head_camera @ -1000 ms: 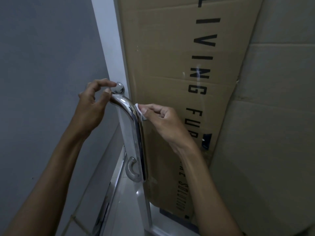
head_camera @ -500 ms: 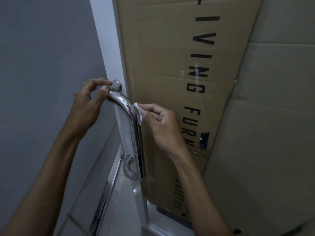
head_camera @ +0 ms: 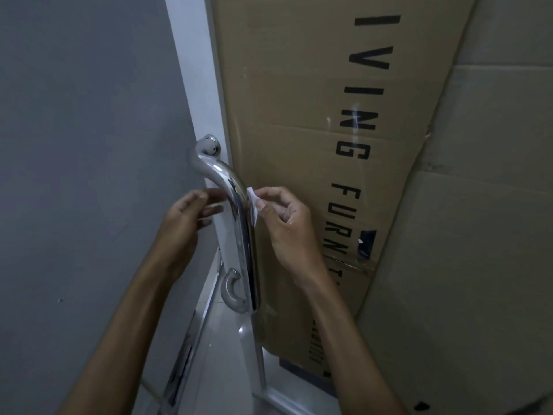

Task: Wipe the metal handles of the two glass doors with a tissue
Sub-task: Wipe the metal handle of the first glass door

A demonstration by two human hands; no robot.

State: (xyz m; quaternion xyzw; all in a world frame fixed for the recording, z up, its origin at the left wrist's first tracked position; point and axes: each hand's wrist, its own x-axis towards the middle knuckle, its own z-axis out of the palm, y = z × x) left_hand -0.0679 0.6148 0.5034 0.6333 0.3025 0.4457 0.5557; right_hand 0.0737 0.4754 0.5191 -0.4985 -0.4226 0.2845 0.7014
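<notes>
Cardboard box (head_camera: 299,121) behind; right hand (head_camera: 284,223) pinches tissue (head_camera: 253,205) against handle (head_camera: 236,199); left hand (head_camera: 185,217) seemingly released.

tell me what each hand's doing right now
Left hand: open, fingers spread beside the handle, holding nothing.
Right hand: pinching the tissue against the handle.

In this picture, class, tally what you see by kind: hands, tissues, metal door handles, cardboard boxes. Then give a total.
Hands: 2, left hand and right hand
Tissues: 1, tissue
Metal door handles: 1, handle
Cardboard boxes: 1, printed box
Total: 5
</notes>
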